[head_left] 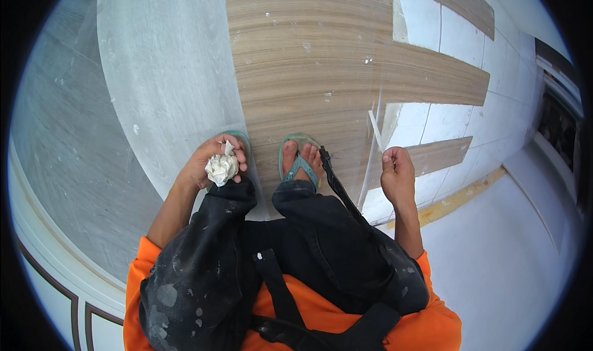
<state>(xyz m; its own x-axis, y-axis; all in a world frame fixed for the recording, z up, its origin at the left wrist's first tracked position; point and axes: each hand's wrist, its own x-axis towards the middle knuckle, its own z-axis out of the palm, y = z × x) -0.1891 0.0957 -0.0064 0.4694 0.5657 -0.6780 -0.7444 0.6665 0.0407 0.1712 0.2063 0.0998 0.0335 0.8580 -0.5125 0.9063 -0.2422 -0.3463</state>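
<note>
In my left hand [199,166] rests a crumpled off-white wad [222,167], paper or tape, with the fingers curled around it. A small torn flap sticks up from the wad's top. On the other side, my right hand [397,175] is closed, thumb against the curled fingers, over the edge of the wood-look planks [309,61]. Close by the right fingertips is a thin white strip [375,129]; whether the fingers pinch its lower end I cannot tell. What the right hand holds, if anything, is hidden.
My sandalled foot [301,159] stands on the planks. Grey planks [173,73] lie to the left. At right, brown planks end in staggered steps over white tiles [420,17]. A black strap [340,187] hangs beside my knee. A yellowish strip [460,203] runs along the tiles.
</note>
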